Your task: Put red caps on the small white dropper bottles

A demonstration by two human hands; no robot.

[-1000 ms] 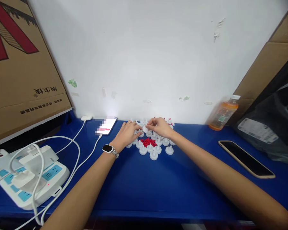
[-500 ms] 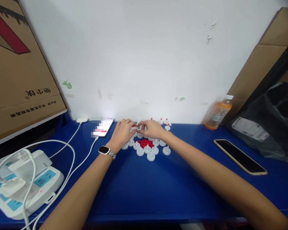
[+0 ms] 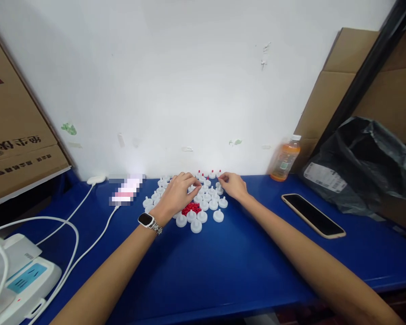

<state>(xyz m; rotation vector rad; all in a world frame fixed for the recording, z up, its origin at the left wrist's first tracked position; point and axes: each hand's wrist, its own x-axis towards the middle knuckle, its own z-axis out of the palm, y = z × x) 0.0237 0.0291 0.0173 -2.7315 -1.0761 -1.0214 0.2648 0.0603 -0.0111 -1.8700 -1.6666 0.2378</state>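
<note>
Head view, left to right. Cardboard box (image 3: pixel 16 135) leans at far left above the blue table (image 3: pixel 223 266). White power strip (image 3: pixel 16 282) sits at bottom left with white cables (image 3: pixel 71 225) looping off toward the wall. A lit phone (image 3: pixel 126 192) lies on charge near the wall, screen blurred out.

Left hand (image 3: pixel 177 194), with a watch (image 3: pixel 145 220) on the wrist, rests palm-down over the left part of a cluster of small white plastic caps (image 3: pixel 206 203). Fingers (image 3: pixel 192 183) are curled, tips pinched narrow near one cap; can't tell whether it actually holds a piece, too small. Just below that hand, a small pile of red bits (image 3: pixel 190 208) sits in the middle of the caps, ringed by them. More white caps spread left of the hand, toward the phone. A few caps at the back row by the wall carry red tips (image 3: pixel 211 173).

Right hand (image 3: pixel 232 186) is at the right edge of the cluster, fingers drawn together in a narrow pinch at a cap; contents of the pinch not resolvable. The two hands are near each other but apart, caps between them.

Further right: orange drink bottle (image 3: pixel 286 160) upright against the wall, dark phone (image 3: pixel 313 215) lying flat with its screen off, then a black plastic bag (image 3: pixel 362 167) with a white label, cardboard behind it.
</note>
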